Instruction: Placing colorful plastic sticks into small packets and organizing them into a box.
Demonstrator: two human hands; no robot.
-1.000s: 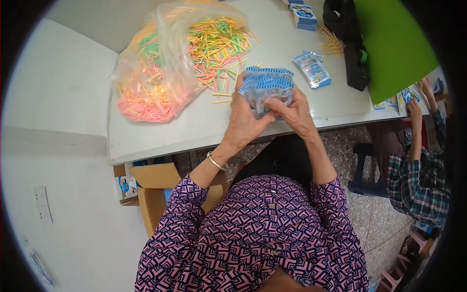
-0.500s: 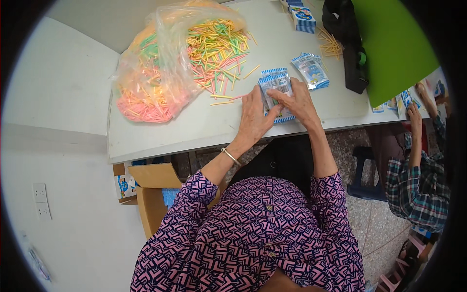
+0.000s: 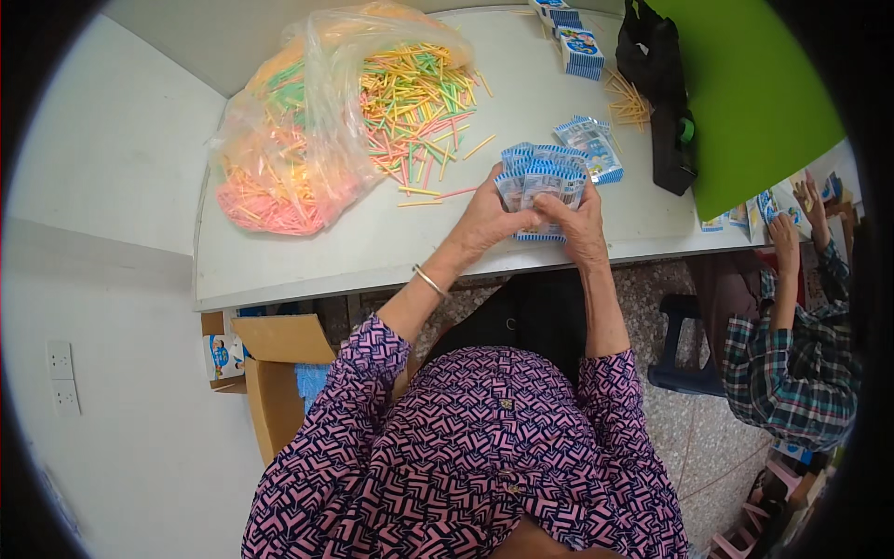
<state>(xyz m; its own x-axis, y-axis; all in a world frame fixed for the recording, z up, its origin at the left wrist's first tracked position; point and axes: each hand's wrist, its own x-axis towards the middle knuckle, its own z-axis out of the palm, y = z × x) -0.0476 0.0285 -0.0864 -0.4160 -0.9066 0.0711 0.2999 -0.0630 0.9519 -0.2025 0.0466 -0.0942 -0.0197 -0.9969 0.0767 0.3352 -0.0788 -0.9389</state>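
Between my two hands is a small fanned bunch of blue-and-white striped packets (image 3: 548,177), held above the table's front edge. My left hand (image 3: 495,220) grips the bunch from its left side, the thumb lying across its lower part. On the other side my right hand (image 3: 582,224) is closed round it, thumb pressed on the front. Just beyond my right hand lie more of the same packets (image 3: 594,149) flat on the table. To the left, a loose heap of thin pink, yellow and green sticks (image 3: 419,93) spreads out from a clear plastic bag (image 3: 326,102).
At the back stand small striped boxes (image 3: 581,54), with yellow sticks (image 3: 628,99) nearby. A black strap-like object (image 3: 669,112) lies beside a green panel (image 3: 759,93). At the right, a co-worker's hands (image 3: 787,233) handle packets. An open cardboard box (image 3: 279,340) stands below the table (image 3: 307,270).
The packets have been raised off the tabletop and are now fanned apart. Both hands have closed round their sides. The co-worker's hands have shifted slightly.
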